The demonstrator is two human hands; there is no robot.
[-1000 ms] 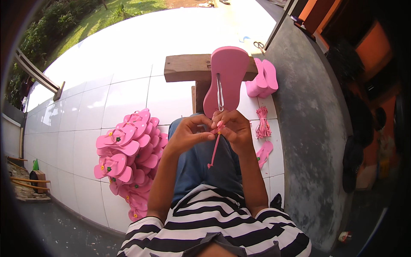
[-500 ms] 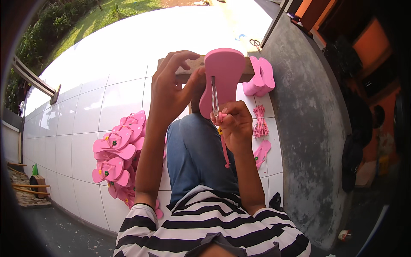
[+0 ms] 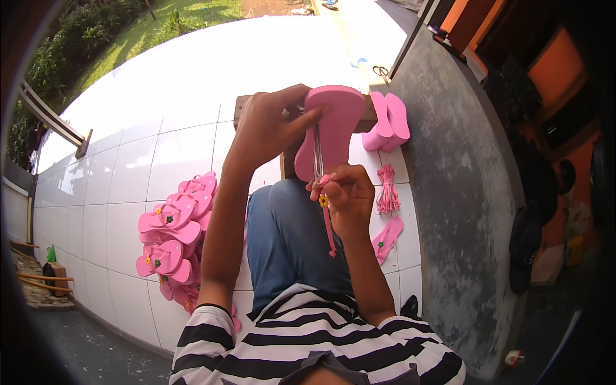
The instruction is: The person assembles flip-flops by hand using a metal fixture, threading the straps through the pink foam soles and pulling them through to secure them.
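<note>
A pink flip-flop sole (image 3: pixel 339 131) stands tilted before me against a wooden block (image 3: pixel 369 115). My left hand (image 3: pixel 266 131) is closed on its upper left edge, thumb pressed on the flat face and fingers behind. A thin metal loop-shaped tool (image 3: pixel 317 154) runs down the sole's face from beneath that thumb. At the tool's lower end my right hand (image 3: pixel 350 199) pinches the end of a pink strap (image 3: pixel 329 234). The strap hangs down over my knee and carries a yellow flower (image 3: pixel 323 201). Where the tool's upper end meets the sole is hidden by my left hand.
Finished-looking pink flip-flops (image 3: pixel 170 224) lie piled on the white tiles at left. On the right stand upright pink soles (image 3: pixel 389 122), a tied bundle of pink straps (image 3: pixel 387 189) and a single flip-flop (image 3: pixel 387 240). Scissors (image 3: pixel 380 72) lie farther off, beside a low grey wall (image 3: pixel 449 192).
My left hand has moved from hovering open beside the sole to gripping its edge. The sole has shifted slightly down and left, and my right hand still pinches the strap.
</note>
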